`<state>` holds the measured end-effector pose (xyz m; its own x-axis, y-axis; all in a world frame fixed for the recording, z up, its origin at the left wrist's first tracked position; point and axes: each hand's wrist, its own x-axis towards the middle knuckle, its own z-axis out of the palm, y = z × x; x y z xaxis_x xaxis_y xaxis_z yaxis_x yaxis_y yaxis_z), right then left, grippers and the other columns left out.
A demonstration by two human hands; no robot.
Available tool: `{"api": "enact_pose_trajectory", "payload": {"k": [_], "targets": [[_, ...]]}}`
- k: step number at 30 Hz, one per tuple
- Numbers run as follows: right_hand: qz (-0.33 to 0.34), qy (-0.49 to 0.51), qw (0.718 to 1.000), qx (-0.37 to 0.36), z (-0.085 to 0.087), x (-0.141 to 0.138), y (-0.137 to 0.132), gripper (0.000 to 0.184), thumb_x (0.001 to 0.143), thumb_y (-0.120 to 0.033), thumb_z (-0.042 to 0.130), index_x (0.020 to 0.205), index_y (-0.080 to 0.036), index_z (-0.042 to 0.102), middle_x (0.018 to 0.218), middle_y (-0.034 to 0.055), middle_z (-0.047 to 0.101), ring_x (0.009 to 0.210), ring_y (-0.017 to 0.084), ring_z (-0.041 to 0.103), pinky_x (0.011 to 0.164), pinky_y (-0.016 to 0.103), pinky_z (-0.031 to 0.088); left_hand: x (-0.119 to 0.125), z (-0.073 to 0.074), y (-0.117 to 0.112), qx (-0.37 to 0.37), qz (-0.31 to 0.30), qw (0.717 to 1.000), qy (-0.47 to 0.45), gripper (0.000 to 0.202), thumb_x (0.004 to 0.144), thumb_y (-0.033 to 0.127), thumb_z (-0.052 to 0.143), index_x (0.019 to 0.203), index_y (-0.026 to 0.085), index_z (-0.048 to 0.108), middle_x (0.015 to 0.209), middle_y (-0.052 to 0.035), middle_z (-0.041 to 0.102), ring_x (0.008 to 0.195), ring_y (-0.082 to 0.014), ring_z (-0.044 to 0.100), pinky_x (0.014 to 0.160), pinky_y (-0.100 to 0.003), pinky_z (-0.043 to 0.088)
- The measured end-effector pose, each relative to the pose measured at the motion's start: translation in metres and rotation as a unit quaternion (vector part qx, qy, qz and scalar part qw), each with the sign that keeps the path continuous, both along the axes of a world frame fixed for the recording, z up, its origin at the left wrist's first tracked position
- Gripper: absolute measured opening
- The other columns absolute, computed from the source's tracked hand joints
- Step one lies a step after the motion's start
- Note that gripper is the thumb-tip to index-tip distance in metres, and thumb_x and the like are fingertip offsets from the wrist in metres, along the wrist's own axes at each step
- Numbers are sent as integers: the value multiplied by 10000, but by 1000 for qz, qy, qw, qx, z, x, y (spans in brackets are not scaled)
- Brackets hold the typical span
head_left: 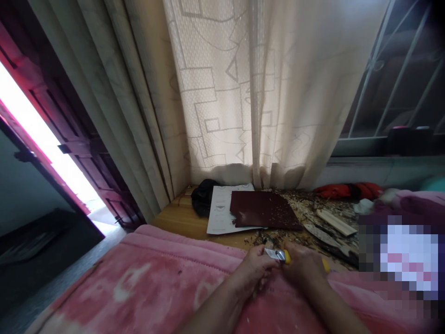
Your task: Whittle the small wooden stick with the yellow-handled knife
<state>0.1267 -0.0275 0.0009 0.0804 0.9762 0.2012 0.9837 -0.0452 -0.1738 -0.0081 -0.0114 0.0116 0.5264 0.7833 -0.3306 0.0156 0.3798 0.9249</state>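
Both of my hands meet low in the head view, over a pink blanket (pixel 156 283). My right hand (pixel 304 266) is closed round a yellow-handled utility knife (pixel 285 255), whose metal blade end (pixel 274 253) points left. My left hand (pixel 255 266) is closed too, its fingertips pinched at the blade end; what it holds, if anything, is hidden under the fingers. Wood shavings (pixel 306 204) lie scattered on the wooden table (pixel 181 220) just beyond the hands.
On the table lie a dark red sheet (pixel 264 209), a white paper (pixel 220 208), a black cloth (pixel 203 197), a pale wood strip (pixel 335 221), a carved wooden piece (pixel 321 234) and a red object (pixel 347 190). Curtains hang behind. A doorway opens at left. A pixelated patch sits at right.
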Motion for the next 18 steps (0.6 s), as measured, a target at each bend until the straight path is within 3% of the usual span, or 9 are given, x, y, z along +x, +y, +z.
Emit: {"api": "enact_pose_trajectory", "payload": {"k": [18], "targets": [[-17,3,1000,-24,1,2,0,183,659,-333,437,703,-188,540,709,67,609,672,190,543,556,257,280,2,-1,1,-14,7,999,40,203,572,247,558,700,184,414,390,107,295,270,-18,214,269,-144,139]]}}
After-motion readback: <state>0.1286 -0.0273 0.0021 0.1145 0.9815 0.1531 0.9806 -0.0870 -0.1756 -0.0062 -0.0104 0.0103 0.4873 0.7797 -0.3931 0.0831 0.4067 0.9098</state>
